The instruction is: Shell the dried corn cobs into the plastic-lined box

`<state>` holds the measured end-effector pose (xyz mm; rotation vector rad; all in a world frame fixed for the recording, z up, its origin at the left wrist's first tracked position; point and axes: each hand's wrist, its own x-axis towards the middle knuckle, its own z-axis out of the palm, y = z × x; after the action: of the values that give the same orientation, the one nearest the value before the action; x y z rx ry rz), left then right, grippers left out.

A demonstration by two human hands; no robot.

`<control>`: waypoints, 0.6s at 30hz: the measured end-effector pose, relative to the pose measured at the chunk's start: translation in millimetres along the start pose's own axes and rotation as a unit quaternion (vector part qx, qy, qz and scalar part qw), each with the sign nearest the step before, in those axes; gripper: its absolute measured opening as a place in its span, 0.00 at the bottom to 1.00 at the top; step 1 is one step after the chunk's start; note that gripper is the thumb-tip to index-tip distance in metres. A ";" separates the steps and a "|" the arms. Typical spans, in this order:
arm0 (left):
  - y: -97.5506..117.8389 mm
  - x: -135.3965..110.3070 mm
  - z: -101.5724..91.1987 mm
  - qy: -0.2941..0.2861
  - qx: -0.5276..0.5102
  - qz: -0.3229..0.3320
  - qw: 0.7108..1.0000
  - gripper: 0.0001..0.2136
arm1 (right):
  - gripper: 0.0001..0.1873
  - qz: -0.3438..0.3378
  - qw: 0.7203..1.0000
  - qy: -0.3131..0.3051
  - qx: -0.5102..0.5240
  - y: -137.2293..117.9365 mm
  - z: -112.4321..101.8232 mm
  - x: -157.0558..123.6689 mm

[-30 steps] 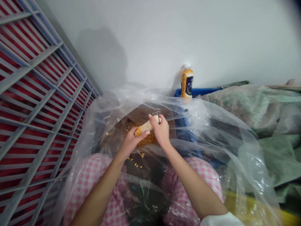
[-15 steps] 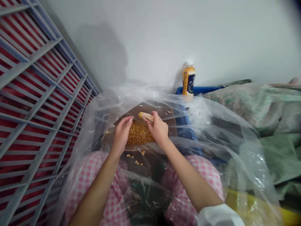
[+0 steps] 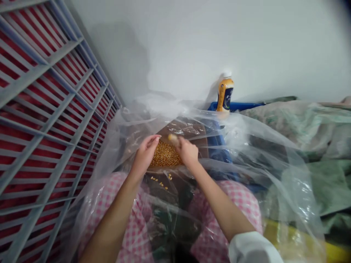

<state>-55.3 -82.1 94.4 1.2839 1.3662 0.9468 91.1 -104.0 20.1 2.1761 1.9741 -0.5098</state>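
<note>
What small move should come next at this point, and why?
Probably bring the left hand to the corn cob: the right hand alone grips it over the pile of corn kernels, the left is apart from it, and its yellowish end, though blurred, may bear kernels.

the left hand [image 3: 146, 150] has let go of the corn cob [image 3: 173, 139], which now looks blurred.

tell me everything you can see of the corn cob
The corn cob is motion-blurred: a short, pale, rounded length shows, with a yellow tip, its surface detail lost. The right hand grips it, hiding the other end. It slants in the picture, tip toward the upper left, above the golden kernels and apart from the left hand.
</note>
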 end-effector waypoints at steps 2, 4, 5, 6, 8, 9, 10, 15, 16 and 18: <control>-3.0 0.2 0.4 -0.011 0.004 0.016 1.000 0.15 | 0.14 0.011 1.000 0.003 0.029 -0.6 4.5 -1.8; -9.4 1.2 0.6 -0.022 0.022 0.021 0.999 0.15 | 0.11 0.009 0.999 -0.017 0.042 -1.9 6.9 -2.2; -13.1 2.0 0.2 -0.026 0.036 0.025 0.999 0.15 | 0.11 0.010 0.999 -0.016 0.040 -1.4 5.8 -1.1; -16.3 2.9 -0.7 -0.029 0.049 0.032 0.998 0.15 | 0.12 0.017 0.999 0.000 0.040 0.5 2.6 0.9; -17.9 4.1 -3.9 -0.037 0.076 0.056 0.995 0.15 | 0.18 0.045 0.992 0.063 0.099 10.2 -9.9 6.6; -15.3 3.6 -5.7 -0.050 0.092 0.067 0.992 0.16 | 0.20 0.061 0.976 0.092 0.189 17.7 -18.3 9.4; -10.2 1.6 -7.0 -0.081 0.111 0.073 0.988 0.16 | 0.20 0.063 0.948 0.098 0.295 26.5 -27.4 11.4; 18.9 -50.6 9.0 -0.489 0.281 0.088 0.821 0.17 | 0.21 0.026 0.845 0.010 0.533 68.6 -69.8 9.8; 16.4 -70.4 16.4 -0.553 0.318 0.116 0.762 0.18 | 0.22 0.021 0.837 0.003 0.547 74.4 -77.7 8.7; -1.4 -113.7 29.8 -0.615 0.343 0.174 0.688 0.14 | 0.22 0.012 0.822 0.004 0.570 83.6 -94.5 7.1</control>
<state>-33.0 -197.1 103.7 2.1723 0.3090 -0.4078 187.6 -74.8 96.3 2.6824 1.7948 -2.1088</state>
